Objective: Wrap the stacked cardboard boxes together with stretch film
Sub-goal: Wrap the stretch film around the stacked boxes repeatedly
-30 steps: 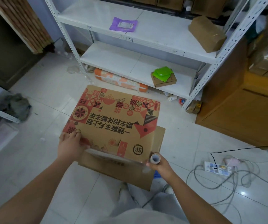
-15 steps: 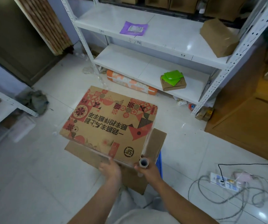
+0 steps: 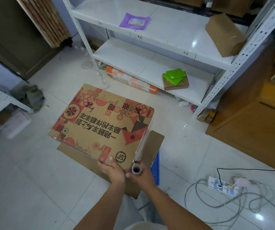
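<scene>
A flat printed cardboard box [image 3: 100, 123] with red patterns lies on a larger plain cardboard box [image 3: 77, 154] in the middle of the floor. My left hand [image 3: 112, 170] grips the printed box's near edge, thumb on top. My right hand [image 3: 142, 175] holds a stretch film roll [image 3: 136, 169] upright at the near right corner. A clear sheet of film [image 3: 144, 141] runs from the roll along the right side of the stack.
A blue perforated crate [image 3: 156, 170] shows under the stack's right edge. A white metal shelf [image 3: 150, 63] stands behind with small boxes and a purple bag. A power strip [image 3: 223, 186] with tangled cables lies right. A wooden cabinet [image 3: 256, 125] stands right.
My left hand left the stack's far left corner and came to the near edge beside my right hand. The roll stayed at the near right corner, with film now stretched along the right side.
</scene>
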The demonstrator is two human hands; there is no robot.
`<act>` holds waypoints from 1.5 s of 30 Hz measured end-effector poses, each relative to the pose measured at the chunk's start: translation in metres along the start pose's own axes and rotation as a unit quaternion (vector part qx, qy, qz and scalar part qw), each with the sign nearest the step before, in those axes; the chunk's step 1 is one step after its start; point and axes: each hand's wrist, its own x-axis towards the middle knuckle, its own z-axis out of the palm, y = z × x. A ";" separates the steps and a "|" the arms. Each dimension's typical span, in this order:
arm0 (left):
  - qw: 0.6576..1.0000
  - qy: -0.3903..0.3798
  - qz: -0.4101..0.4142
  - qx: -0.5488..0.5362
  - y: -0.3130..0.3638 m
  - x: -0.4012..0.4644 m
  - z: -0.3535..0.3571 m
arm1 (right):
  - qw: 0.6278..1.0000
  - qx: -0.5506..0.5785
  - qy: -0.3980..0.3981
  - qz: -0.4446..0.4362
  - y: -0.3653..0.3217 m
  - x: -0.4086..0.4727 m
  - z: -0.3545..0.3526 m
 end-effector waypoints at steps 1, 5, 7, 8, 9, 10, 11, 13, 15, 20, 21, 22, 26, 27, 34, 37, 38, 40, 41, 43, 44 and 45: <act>1.000 0.000 0.004 0.003 0.000 -0.001 0.000 | 1.000 -0.025 0.004 -0.005 0.000 0.001 -0.002; 1.000 0.007 0.017 -0.008 -0.004 -0.002 0.001 | 0.996 -0.079 -0.007 -0.042 0.003 0.007 -0.008; 0.999 0.017 0.027 -0.006 -0.004 -0.001 0.002 | 0.995 -0.082 -0.017 -0.056 0.007 0.014 -0.009; 0.999 0.018 0.030 -0.005 -0.004 0.000 0.003 | 0.995 -0.078 -0.020 -0.059 0.010 0.018 -0.010; 0.999 0.018 0.032 -0.006 -0.005 0.001 0.003 | 0.995 -0.077 -0.027 -0.062 0.011 0.019 -0.011; 0.999 0.019 0.037 -0.001 -0.007 0.004 0.003 | 0.994 -0.079 -0.036 -0.069 0.014 0.022 -0.012; 0.999 0.018 0.038 0.003 -0.008 0.004 0.003 | 0.992 -0.089 -0.048 -0.075 0.016 0.024 -0.014; 0.999 0.019 0.041 0.010 -0.011 0.006 0.002 | 0.985 -0.114 -0.081 -0.098 0.017 0.028 -0.018; 0.999 0.019 0.046 0.017 -0.015 0.008 0.001 | 0.975 -0.155 -0.116 -0.112 0.016 0.032 -0.024; 0.998 0.021 0.047 0.021 -0.015 0.010 0.001 | 0.947 -0.222 -0.193 -0.126 0.013 0.043 -0.037; 0.999 0.024 0.045 0.019 -0.016 0.010 0.001 | 0.951 -0.200 -0.204 -0.121 0.012 0.043 -0.040; 0.999 0.024 0.042 0.017 -0.015 0.010 0.001 | 0.956 -0.169 -0.214 -0.111 0.012 0.043 -0.043; 0.999 0.024 0.044 0.014 -0.017 0.011 0.002 | 0.962 -0.107 -0.240 -0.079 0.017 0.040 -0.049; 0.999 0.025 0.044 0.019 -0.019 0.012 0.002 | 0.962 -0.101 -0.240 -0.076 0.017 0.039 -0.050; 0.998 0.014 0.054 0.009 -0.027 0.019 0.002 | 0.962 -0.106 -0.240 -0.080 0.014 0.040 -0.052; 0.999 0.007 0.046 0.010 -0.027 0.018 0.001 | 0.960 -0.118 -0.243 -0.070 0.014 0.041 -0.055; 0.999 0.004 0.044 0.011 -0.029 0.019 0.001 | 0.959 -0.124 -0.246 -0.068 0.014 0.041 -0.057; 0.999 -0.002 0.043 0.010 -0.033 0.022 0.000 | 0.957 -0.131 -0.248 -0.070 0.015 0.042 -0.062; 0.999 -0.004 0.037 0.008 -0.036 0.024 0.001 | 0.958 -0.132 -0.245 -0.067 0.016 0.042 -0.064; 1.000 -0.007 0.023 0.008 -0.037 0.025 0.004 | 0.963 -0.124 -0.230 -0.059 0.016 0.040 -0.067; 1.000 -0.005 0.020 0.008 -0.034 0.023 0.004 | 0.966 -0.122 -0.220 -0.060 0.016 0.039 -0.068; 1.000 0.001 0.025 0.005 -0.029 0.020 0.004 | 0.969 -0.116 -0.210 -0.059 0.015 0.037 -0.068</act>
